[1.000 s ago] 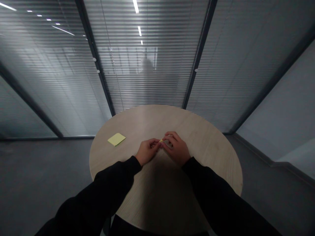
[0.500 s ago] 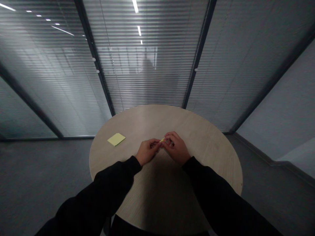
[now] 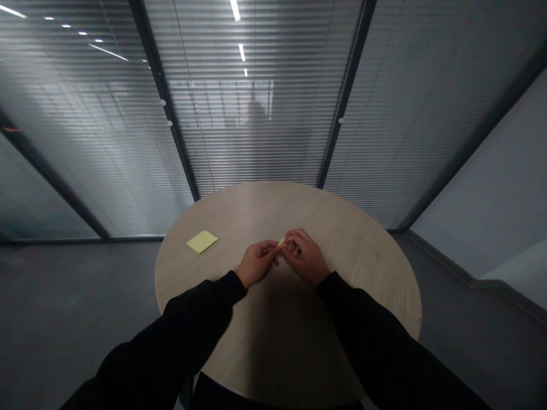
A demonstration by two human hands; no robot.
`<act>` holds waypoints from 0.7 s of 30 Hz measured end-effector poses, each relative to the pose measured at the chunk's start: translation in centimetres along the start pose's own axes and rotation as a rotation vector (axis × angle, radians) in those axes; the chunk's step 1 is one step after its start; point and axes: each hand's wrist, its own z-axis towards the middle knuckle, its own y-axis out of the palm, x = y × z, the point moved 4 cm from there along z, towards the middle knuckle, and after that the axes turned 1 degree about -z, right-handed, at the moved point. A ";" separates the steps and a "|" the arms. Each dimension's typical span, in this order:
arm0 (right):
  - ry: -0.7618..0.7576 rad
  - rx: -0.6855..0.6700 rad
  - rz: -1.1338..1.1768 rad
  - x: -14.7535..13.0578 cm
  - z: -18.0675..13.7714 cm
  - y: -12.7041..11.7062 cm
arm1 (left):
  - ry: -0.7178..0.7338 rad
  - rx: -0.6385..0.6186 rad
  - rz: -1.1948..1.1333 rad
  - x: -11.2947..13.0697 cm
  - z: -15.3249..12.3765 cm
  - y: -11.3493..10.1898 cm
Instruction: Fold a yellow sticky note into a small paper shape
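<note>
Here they are, both hands together over the round surface (image 3: 342, 256): the left hand (image 3: 256, 263) and right hand (image 3: 305, 258) pinch a yellow paper scrap (image 3: 282, 242) in a narrow grip, the yellow note pad (image 3: 201, 241) sitting aside, clear of their work.

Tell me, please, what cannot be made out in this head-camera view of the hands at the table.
Head view:
- The small yellow paper: its shape is mostly hidden by the fingers of the left hand and right hand.
- Behind the slatted blinds: a pixelated patch blurs what stands there.
- The black sleeves: cut off by the bottom edge.
</note>
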 end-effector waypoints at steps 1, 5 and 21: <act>-0.004 -0.004 -0.009 -0.1 0.0 0.0 | -0.007 0.000 -0.004 0.0 0.0 0.1; -0.027 -0.010 -0.052 -0.4 0.0 0.0 | -0.054 0.008 -0.025 -0.1 -0.2 0.3; -0.271 0.112 -0.428 -1.9 -0.1 -0.5 | -0.056 -0.064 -0.217 0.2 -0.1 1.2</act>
